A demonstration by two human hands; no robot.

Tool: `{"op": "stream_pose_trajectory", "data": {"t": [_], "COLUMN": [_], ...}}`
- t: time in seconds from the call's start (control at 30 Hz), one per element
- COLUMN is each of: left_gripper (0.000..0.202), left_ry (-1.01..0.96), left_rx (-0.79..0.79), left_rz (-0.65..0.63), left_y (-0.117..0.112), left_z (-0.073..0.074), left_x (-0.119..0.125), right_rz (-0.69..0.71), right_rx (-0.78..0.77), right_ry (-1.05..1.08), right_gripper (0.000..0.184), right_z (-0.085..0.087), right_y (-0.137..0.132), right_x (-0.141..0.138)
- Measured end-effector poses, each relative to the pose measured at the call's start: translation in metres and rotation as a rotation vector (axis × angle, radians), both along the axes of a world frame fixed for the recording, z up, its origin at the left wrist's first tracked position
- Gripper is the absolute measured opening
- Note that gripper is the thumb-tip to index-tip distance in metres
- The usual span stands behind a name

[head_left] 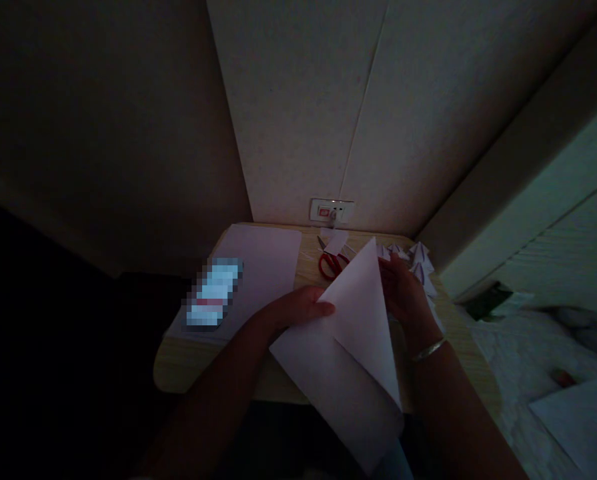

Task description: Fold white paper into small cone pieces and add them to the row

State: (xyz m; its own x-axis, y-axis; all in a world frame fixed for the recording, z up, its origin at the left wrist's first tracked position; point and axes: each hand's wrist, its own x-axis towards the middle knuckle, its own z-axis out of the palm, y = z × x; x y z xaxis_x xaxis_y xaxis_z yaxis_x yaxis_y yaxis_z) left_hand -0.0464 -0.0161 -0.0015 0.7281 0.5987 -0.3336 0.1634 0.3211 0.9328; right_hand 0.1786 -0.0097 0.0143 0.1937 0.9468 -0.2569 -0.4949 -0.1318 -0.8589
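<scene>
A white sheet of paper (323, 373) is held up over the front of the small table, with a triangular flap folded across its upper part and a pointed tip at the top. My left hand (311, 307) grips its left edge, thumb on the front face and the other fingers mostly hidden behind. Beside the folded right edge is my right hand (408, 293), palm turned toward the paper, its fingers loosely extended and partly hidden in shadow. Just beyond the sheet lie red-handled scissors (330, 267), partly covered by a paper scrap (335, 241).
A lit phone (213, 293) lies on a stack of white paper (273, 257) at the table's left. Several folded paper pieces (421, 270) stand along the right edge of the wooden table (178, 363). A wall socket (331, 211) is behind. More paper (585, 420) lies at far right.
</scene>
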Motion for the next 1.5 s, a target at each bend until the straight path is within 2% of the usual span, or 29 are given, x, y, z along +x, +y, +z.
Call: {"op": "stream_pose_trajectory", "data": {"t": [0.17, 0.3, 0.5, 0.73, 0.93, 1.07, 1.23, 1.4, 1.5], "left_gripper": [0.047, 0.043, 0.04, 0.036, 0.033, 0.033, 0.034, 0.037, 0.037], "left_ry": [-0.082, -0.038, -0.011, 0.062, 0.03, 0.016, 0.037, 0.041, 0.01], "left_rx": [0.069, 0.077, 0.05, 0.126, 0.143, 0.173, 0.21, 0.255, 0.231], "left_rz": [0.174, 0.232, 0.301, 0.461, 0.558, 0.669, 0.763, 0.83, 0.85], "left_y": [0.008, 0.01, 0.011, 0.018, 0.021, 0.023, 0.029, 0.034, 0.035], "left_z": [-0.009, -0.008, -0.003, -0.001, 0.004, 0.008, 0.009, 0.008, 0.007], "left_x": [-0.001, -0.002, -0.004, -0.008, -0.011, -0.015, -0.023, -0.029, -0.028], "right_rz": [0.425, 0.561, 0.531, 0.638, 0.643, 0.648, 0.59, 0.49, 0.401], "right_rx": [-0.125, -0.16, -0.142, -0.19, -0.218, -0.193, -0.173, -0.146, -0.112], "right_ry": [-0.127, -0.168, -0.221, -0.248, -0.179, -0.217, -0.294, -0.371, -0.393], "right_gripper": [0.021, 0.022, 0.022, 0.022, 0.022, 0.019, 0.014, 0.018, 0.022], "right_z": [-0.003, -0.002, -0.002, -0.001, -0.002, -0.004, -0.009, -0.012, -0.014], "right_y": [-0.008, -0.012, -0.012, -0.017, -0.016, -0.014, -0.01, -0.005, -0.003], "right_x": [-0.005, -0.004, -0.004, -0.01, -0.011, -0.007, 0.002, 0.01, 0.011]}}
